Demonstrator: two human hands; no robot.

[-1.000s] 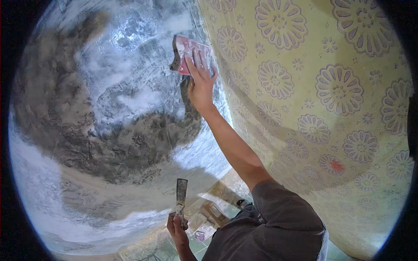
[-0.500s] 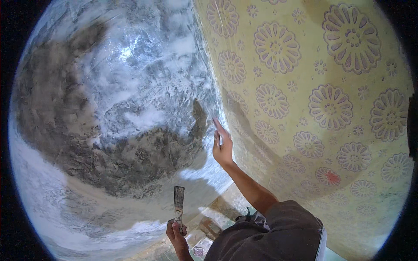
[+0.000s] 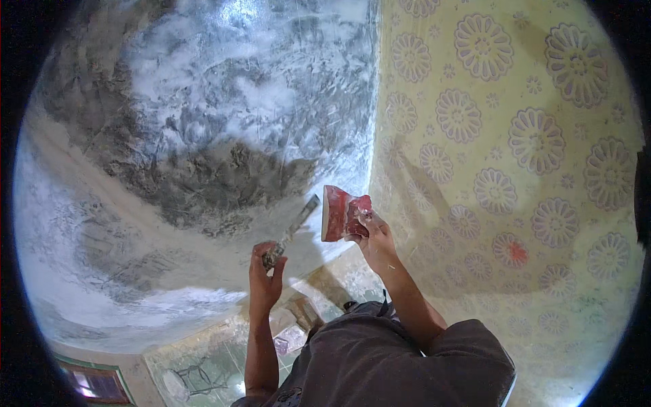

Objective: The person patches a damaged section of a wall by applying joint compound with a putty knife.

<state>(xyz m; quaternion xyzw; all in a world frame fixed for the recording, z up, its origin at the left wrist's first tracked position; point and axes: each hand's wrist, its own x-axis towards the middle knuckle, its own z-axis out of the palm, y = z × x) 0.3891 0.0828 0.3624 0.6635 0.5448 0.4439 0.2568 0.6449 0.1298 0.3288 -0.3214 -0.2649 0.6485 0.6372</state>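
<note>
My left hand (image 3: 266, 275) is closed round the handle of a narrow putty knife (image 3: 298, 220), its grimy blade slanting up to the right. Just right of that blade tip is a wide red filling knife (image 3: 336, 217), held flat side toward me by my right hand (image 3: 380, 245). Its pale straight edge points left, and the two tools look close but apart. Behind them rises a grey wall (image 3: 224, 88), patchy with white filler and darker bare areas. Neither tool clearly touches the wall.
A yellow wall (image 3: 468, 146) with raised flower patterns meets the grey one in a corner on the right; a red smear (image 3: 518, 254) marks it. Low on the left, a stool (image 3: 178, 385) stands on the floor, near a brown-framed window (image 3: 98, 385).
My right hand has come away from the corner, turning the red knife's face into view. My left hand has risen, its putty knife now tilted toward the red one. The view has shifted.
</note>
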